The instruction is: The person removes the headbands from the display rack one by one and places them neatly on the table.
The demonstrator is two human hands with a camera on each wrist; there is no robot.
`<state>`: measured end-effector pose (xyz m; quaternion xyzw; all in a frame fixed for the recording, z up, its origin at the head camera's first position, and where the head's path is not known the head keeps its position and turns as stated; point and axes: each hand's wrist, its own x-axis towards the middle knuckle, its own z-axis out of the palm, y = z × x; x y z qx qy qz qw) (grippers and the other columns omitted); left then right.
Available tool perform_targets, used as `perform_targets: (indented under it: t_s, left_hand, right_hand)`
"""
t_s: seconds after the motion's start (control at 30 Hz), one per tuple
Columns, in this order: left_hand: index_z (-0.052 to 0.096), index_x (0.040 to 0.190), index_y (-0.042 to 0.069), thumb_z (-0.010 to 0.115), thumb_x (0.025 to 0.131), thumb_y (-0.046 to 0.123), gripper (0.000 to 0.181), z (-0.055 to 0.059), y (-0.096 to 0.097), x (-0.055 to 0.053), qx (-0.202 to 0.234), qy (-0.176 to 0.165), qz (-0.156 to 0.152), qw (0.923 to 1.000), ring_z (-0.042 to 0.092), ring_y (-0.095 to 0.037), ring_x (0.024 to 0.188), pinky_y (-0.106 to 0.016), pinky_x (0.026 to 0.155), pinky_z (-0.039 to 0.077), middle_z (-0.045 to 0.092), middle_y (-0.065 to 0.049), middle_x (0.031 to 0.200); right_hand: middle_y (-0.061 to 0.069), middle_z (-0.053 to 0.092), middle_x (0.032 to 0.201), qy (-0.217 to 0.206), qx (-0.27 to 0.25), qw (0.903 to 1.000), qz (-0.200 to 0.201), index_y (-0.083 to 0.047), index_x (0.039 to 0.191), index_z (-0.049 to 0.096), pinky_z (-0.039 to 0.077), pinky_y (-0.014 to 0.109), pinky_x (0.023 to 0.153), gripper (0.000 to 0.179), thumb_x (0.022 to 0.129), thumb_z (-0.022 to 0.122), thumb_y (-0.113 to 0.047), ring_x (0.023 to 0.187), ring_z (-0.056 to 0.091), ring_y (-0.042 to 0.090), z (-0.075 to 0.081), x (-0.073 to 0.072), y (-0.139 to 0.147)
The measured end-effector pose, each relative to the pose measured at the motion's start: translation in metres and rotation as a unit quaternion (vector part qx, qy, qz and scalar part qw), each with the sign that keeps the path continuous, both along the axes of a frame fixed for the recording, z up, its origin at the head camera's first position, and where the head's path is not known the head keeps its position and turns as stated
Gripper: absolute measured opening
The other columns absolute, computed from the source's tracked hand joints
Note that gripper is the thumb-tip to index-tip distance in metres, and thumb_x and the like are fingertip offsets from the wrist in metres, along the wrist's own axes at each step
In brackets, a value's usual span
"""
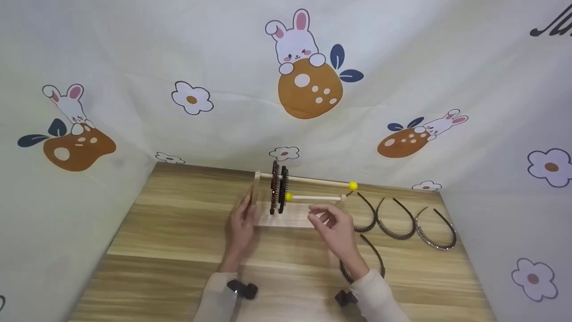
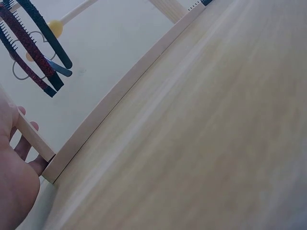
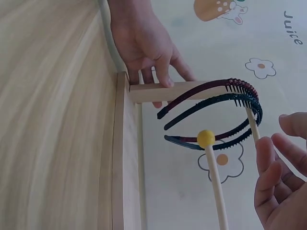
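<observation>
A wooden stand (image 1: 286,220) has two rods with yellow ball ends. On its upper rod (image 1: 317,181) hang a dark red headband (image 1: 274,190) and a black headband (image 1: 283,190), side by side and toothed on the inside. My left hand (image 1: 242,226) grips the stand's left upright (image 3: 187,89), with fingers on both sides of it. My right hand (image 1: 333,226), fingers loosely bent and holding nothing, hovers in front of the lower rod (image 1: 315,198). In the right wrist view, its fingertips (image 3: 265,149) appear near the upper rod; I cannot tell whether they touch it.
Three headbands lie in a row on the table right of the stand, the farthest a headband with shiny trim (image 1: 454,232). Another headband (image 1: 380,259) lies nearer, partly behind my right wrist. A printed cloth (image 1: 241,134) encloses the wooden table (image 1: 178,223).
</observation>
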<state>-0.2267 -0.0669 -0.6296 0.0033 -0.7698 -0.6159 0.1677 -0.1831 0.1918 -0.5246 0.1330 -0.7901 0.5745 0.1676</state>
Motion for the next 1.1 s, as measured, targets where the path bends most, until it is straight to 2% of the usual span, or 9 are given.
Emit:
perform_targets:
  t_s: [0.07,0.13,0.23,0.3,0.4,0.5,0.63,0.73,1.1]
  left_hand:
    - [0.056,0.162,0.016,0.062,0.115,0.019,0.047,0.001,0.000,0.000,0.000,-0.004,-0.001,1.0000,0.048,-0.049,0.153,-0.065,0.120,0.049,0.041,-0.021,0.174]
    - [0.056,0.163,0.017,0.061,0.115,0.021,0.048,0.000,-0.001,-0.001,-0.002,-0.006,-0.002,1.0000,0.048,-0.049,0.153,-0.064,0.118,0.051,0.040,-0.021,0.175]
    - [0.055,0.163,0.016,0.061,0.115,0.021,0.048,0.000,-0.001,-0.001,-0.009,-0.003,-0.003,1.0000,0.058,-0.050,0.143,-0.062,0.109,0.059,0.042,-0.021,0.174]
    - [0.055,0.163,0.014,0.061,0.115,0.023,0.048,-0.001,-0.002,-0.001,-0.010,-0.004,-0.004,0.9999,0.059,-0.051,0.141,-0.061,0.109,0.060,0.041,-0.021,0.174]
    - [0.054,0.163,0.015,0.060,0.116,0.026,0.049,0.000,-0.002,0.000,-0.004,-0.018,-0.007,0.9998,0.048,-0.051,0.152,-0.063,0.122,0.048,0.038,-0.020,0.176]
    - [0.055,0.163,0.017,0.060,0.116,0.026,0.049,0.002,-0.001,0.001,0.000,-0.026,-0.006,0.9997,0.041,-0.049,0.158,-0.064,0.127,0.039,0.038,-0.019,0.176]
    - [0.056,0.163,0.020,0.063,0.115,0.022,0.048,0.002,0.000,-0.001,-0.011,-0.007,0.001,0.9999,0.062,-0.046,0.137,-0.063,0.110,0.058,0.050,-0.017,0.170]
    - [0.056,0.163,0.021,0.064,0.115,0.022,0.049,0.002,0.001,-0.003,-0.019,0.004,0.005,0.9998,0.069,-0.041,0.122,-0.060,0.100,0.064,0.057,-0.014,0.165]
    - [0.056,0.164,0.027,0.063,0.115,0.026,0.049,0.001,0.001,-0.002,-0.003,-0.022,0.003,0.9997,0.069,-0.038,0.126,-0.059,0.106,0.062,0.058,-0.008,0.164]
  right_hand:
    - [0.009,0.081,0.096,-0.012,-0.011,0.9999,0.004,-0.007,0.110,0.084,0.050,0.016,0.058,0.014,0.096,0.087,-0.005,0.071,0.066,0.008,0.000,-0.005,-0.004]
    - [0.009,0.081,0.097,-0.022,-0.020,0.9995,0.010,-0.007,0.110,0.083,0.051,0.016,0.058,0.013,0.097,0.086,-0.005,0.071,0.067,0.009,0.001,-0.009,-0.008]
    - [0.011,0.080,0.099,-0.027,-0.028,0.9991,0.017,-0.005,0.112,0.082,0.051,0.017,0.058,0.015,0.098,0.086,-0.006,0.070,0.068,0.010,0.001,-0.014,-0.015]
    - [0.012,0.080,0.099,-0.036,-0.035,0.9985,0.020,-0.003,0.113,0.082,0.051,0.016,0.057,0.016,0.097,0.086,-0.005,0.069,0.067,0.010,0.002,-0.017,-0.019]
    - [0.013,0.080,0.099,-0.052,-0.044,0.9974,0.022,0.002,0.115,0.080,0.050,0.016,0.055,0.021,0.097,0.087,-0.006,0.067,0.066,0.009,0.004,-0.021,-0.025]
    - [0.013,0.079,0.099,-0.068,-0.047,0.9962,0.027,0.005,0.119,0.078,0.051,0.017,0.055,0.027,0.096,0.087,-0.007,0.067,0.066,0.009,0.006,-0.024,-0.031]
    - [0.014,0.080,0.103,-0.084,-0.048,0.9947,0.036,0.004,0.124,0.077,0.055,0.018,0.057,0.034,0.095,0.089,-0.011,0.069,0.068,0.010,0.007,-0.027,-0.038]
    - [0.015,0.080,0.105,-0.093,-0.055,0.9932,0.043,0.007,0.129,0.074,0.058,0.020,0.058,0.041,0.095,0.089,-0.010,0.070,0.069,0.011,0.006,-0.028,-0.044]
    - [0.019,0.078,0.110,-0.126,-0.090,0.9870,0.044,0.007,0.136,0.070,0.062,0.024,0.064,0.048,0.093,0.088,-0.005,0.075,0.070,0.014,0.002,-0.033,-0.061]
